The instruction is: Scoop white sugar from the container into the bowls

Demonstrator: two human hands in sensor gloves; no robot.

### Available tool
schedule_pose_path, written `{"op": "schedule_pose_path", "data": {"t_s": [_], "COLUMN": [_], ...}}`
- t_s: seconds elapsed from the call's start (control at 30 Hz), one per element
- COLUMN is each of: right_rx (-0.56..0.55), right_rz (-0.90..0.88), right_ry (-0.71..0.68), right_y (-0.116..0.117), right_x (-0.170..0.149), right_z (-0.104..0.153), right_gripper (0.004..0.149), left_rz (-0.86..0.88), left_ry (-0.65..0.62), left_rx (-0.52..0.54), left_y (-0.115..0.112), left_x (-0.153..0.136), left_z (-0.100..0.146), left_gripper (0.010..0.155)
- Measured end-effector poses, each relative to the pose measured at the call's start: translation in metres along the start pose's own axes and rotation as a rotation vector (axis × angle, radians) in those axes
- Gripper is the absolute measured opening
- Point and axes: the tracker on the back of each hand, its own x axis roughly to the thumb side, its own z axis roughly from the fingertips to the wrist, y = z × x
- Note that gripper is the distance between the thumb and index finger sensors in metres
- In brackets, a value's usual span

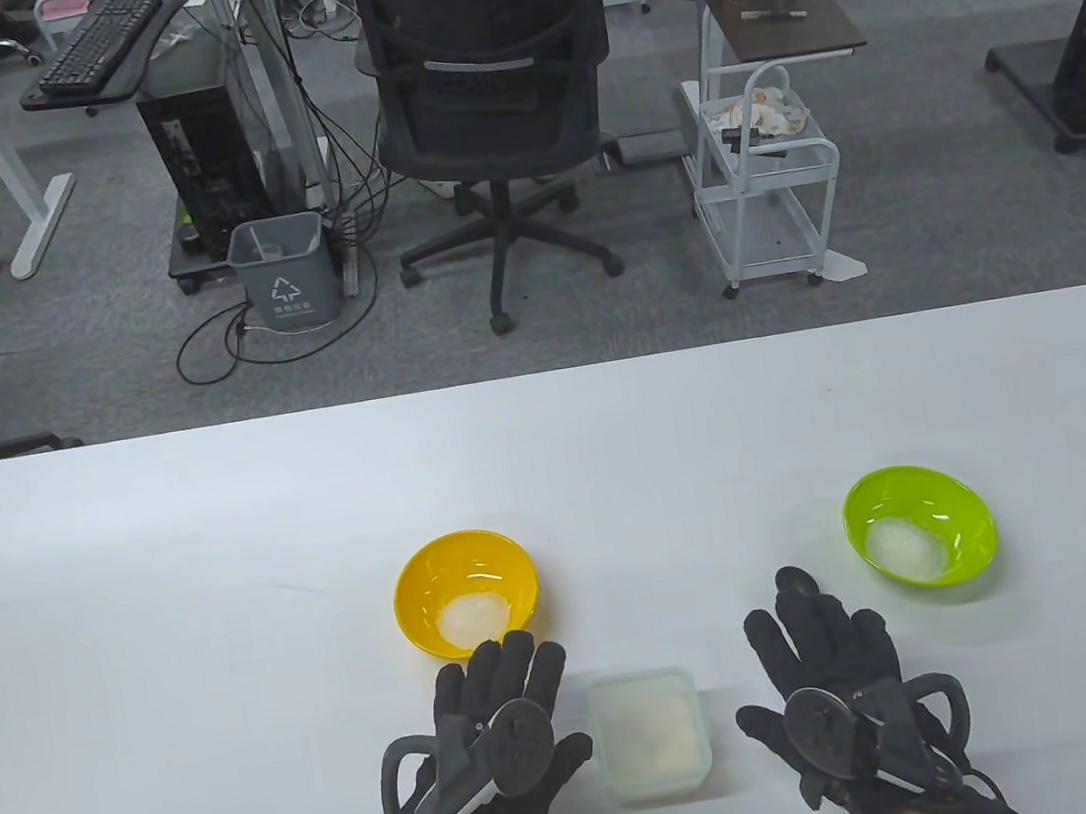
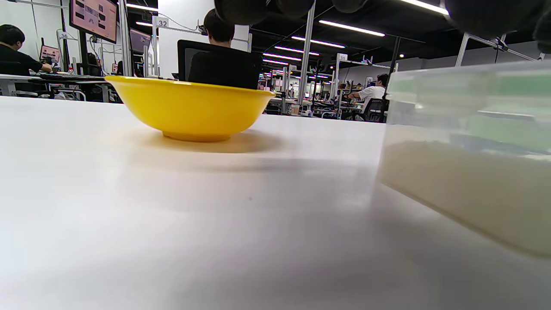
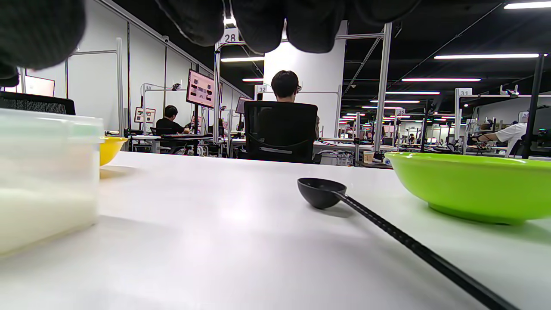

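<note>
Both hands flat, fingers spread, gripping nothing: left hand [image 1: 496,737] beside sugar container [image 1: 649,735], right hand [image 1: 829,680] over the black spoon [image 3: 322,192], within reach of both bowls.

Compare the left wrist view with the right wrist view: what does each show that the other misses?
Only the left wrist view shows the whole yellow bowl, standing alone on the table. Only the right wrist view shows the black spoon lying on the table beside the green bowl; its handle runs toward the camera. Both show the clear sugar container and gloved fingertips at the top edge.
</note>
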Motion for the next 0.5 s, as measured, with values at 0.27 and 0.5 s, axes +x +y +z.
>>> {"op": "schedule_pose_path", "data": {"t_s": [0.27,0.5], "right_rx": [-0.004,-0.001], "right_rz": [0.005,0.0], "right_ry": [0.001,0.0], "right_y": [0.0,0.0003], "right_x": [-0.0002,0.0002], "right_z": [0.0,-0.0001], "right_gripper": [0.082,0.081], "left_rz": [0.011,0.005], "left_ry": [0.003,0.004], "left_rx": [-0.002,-0.023], "left_y": [-0.0004,-0.003], "left_x": [0.0006,0.0021], "left_z": [0.0006,-0.0013], "left_gripper": [0.085,0.085]}}
